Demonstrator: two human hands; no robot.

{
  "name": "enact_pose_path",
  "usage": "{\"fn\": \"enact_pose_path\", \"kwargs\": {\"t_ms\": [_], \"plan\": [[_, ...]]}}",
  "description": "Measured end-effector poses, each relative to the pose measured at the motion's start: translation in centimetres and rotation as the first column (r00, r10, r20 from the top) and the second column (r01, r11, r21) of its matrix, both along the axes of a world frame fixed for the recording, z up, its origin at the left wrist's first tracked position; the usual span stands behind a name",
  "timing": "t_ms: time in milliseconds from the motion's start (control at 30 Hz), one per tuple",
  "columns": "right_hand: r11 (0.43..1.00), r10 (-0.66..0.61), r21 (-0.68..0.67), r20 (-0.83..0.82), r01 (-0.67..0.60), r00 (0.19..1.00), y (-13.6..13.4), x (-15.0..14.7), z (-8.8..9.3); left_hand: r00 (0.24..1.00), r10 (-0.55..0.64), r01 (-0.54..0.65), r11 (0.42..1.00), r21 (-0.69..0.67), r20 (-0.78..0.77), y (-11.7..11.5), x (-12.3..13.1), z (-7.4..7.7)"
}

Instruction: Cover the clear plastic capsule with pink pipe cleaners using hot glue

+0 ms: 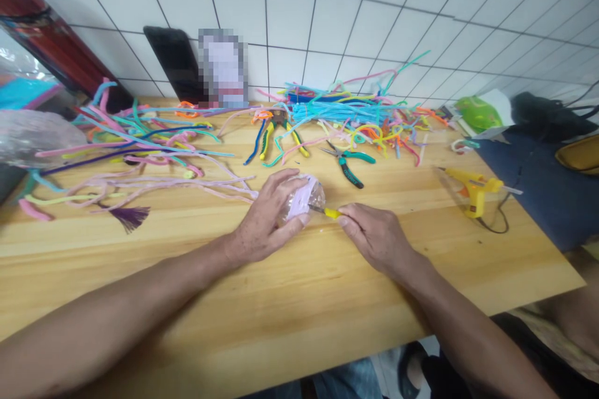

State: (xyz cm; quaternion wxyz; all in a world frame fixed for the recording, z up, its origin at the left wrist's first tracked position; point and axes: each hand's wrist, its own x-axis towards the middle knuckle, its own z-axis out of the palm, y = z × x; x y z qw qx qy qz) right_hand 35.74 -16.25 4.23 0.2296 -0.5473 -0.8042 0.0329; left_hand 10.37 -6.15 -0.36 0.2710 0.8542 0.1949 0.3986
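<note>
My left hand [269, 218] is closed around a clear, rounded plastic piece [319, 190], which it steadies on the wooden table. A pale lilac band [299, 198] runs across that piece, partly covered by my fingers. In my right hand [374, 230] is a yellow-handled knife [333, 213], gripped by its handle. Its dark, narrow blade points left and its tip meets the lilac band. Whether the blade has gone in, I cannot tell. Pale pink pipe cleaners [206, 184] stretch leftward from beside my left hand.
Behind my hands are green-handled pliers [349, 165], yellow-and-green pliers [285, 137] and a heap of coloured pipe cleaners [337, 109]. A yellow glue gun [477, 190] with a cord stands at right. Two phones, one black [175, 65], lean against the tiled wall. A purple tassel [128, 217] lies left.
</note>
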Motion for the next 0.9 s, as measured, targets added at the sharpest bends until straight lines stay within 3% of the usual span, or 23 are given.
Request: {"fn": "enact_pose_path", "kwargs": {"t_ms": [900], "plan": [[0.999,0.036,0.014,-0.019,-0.036,0.999,-0.08,0.11,0.13,1.000,0.015,-0.014,0.999,-0.032,0.028,-0.04,-0.06,0.56]]}}
